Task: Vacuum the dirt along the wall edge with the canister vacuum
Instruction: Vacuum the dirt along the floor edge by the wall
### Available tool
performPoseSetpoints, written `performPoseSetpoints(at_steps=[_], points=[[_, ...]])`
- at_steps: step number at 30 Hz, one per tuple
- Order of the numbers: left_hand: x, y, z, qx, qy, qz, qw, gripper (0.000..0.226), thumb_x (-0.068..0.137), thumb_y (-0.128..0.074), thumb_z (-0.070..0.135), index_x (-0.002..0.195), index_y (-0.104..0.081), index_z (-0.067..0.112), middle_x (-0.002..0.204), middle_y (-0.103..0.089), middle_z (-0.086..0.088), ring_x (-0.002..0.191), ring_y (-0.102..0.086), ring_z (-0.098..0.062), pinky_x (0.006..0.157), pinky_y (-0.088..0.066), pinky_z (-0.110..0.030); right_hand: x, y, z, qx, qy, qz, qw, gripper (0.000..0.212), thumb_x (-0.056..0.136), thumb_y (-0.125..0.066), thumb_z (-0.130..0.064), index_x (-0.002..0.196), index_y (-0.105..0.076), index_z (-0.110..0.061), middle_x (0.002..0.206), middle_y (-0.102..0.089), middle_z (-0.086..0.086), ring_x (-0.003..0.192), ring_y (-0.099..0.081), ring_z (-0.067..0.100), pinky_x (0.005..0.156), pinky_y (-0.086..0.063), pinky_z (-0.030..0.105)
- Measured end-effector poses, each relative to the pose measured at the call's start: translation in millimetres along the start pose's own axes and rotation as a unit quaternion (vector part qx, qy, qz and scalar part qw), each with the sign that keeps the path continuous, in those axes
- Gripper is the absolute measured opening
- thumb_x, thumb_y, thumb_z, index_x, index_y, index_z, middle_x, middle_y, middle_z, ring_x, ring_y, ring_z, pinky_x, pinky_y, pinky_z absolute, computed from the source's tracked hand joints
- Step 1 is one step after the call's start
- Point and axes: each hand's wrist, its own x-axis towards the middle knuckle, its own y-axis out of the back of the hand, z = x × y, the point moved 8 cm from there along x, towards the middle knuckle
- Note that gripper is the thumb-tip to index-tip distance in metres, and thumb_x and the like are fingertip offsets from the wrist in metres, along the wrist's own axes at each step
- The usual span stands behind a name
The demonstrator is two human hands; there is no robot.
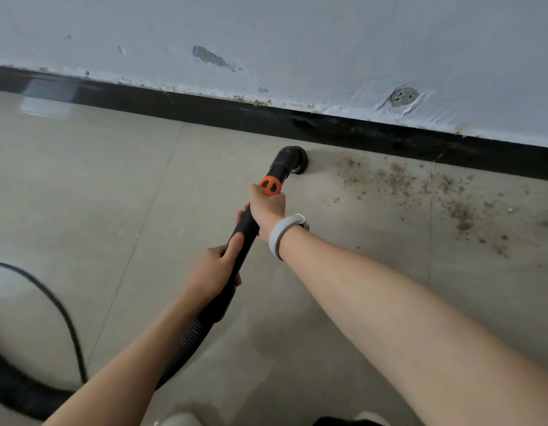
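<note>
Head view, looking down at a tiled floor (113, 186) where it met a black skirting board (205, 109) under a scuffed white wall (328, 41). Both hands were wrapped round the black vacuum wand (248, 232): right hand (268, 210) curled tight just below the orange collar (270, 186), left hand (214, 272) gripping lower, near the ribbed hose (189, 336). The round brush nozzle (294, 159) sat on the floor near the skirting. The dirt (420, 186), brown crumbs, lay to the nozzle's right along the wall edge, spreading out toward the floor's right edge; not yet picked up. Risks, as a guess: a fast sideways sweep could scatter crumbs instead of lifting them; nozzle might knock the skirting; the power cord (60, 309) & hose trailing at the left could snag or tug the wand off line.
</note>
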Motion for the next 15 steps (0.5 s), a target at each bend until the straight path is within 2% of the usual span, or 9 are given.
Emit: performPoseSetpoints(at_steps=[3,8,15], points=[[0,5,-10,-0.003,0.0,0.024,1.0,0.065,0.093,-0.029,0.058,0.067,-0.06,0.008,0.05,-0.066,0.003,0.047,-0.062,-0.012,0.063,-0.05,-0.03,-2,-14,0,-0.007,-0.011,-0.034,0.999,0.034,0.088,-0.049,-0.016,0.121,-0.043,-0.009,0.061,-0.048,0.008,0.043,-0.051,0.021,0.048,-0.05,0.028],[12,8,-10,0.021,-0.006,0.036,0.999,0.066,0.088,-0.027,0.064,0.074,-0.061,0.009,0.054,-0.067,0.004,0.048,-0.062,-0.009,0.057,-0.046,-0.027,2,-17,-4,0.005,0.0,-0.036,0.999,0.015,0.088,-0.05,-0.015,0.1,-0.043,-0.009,0.058,-0.048,0.008,0.042,-0.05,0.02,0.045,-0.048,0.025],[24,-5,-4,0.055,-0.033,0.038,0.997,0.056,0.088,-0.03,0.062,0.07,-0.055,0.015,0.057,-0.065,0.004,0.058,-0.062,-0.014,0.061,-0.046,-0.03,15,-1,-5,0.032,0.025,-0.012,0.999,0.012,0.089,-0.052,-0.018,0.089,-0.042,-0.011,0.059,-0.048,0.007,0.041,-0.048,0.018,0.045,-0.047,0.025]])
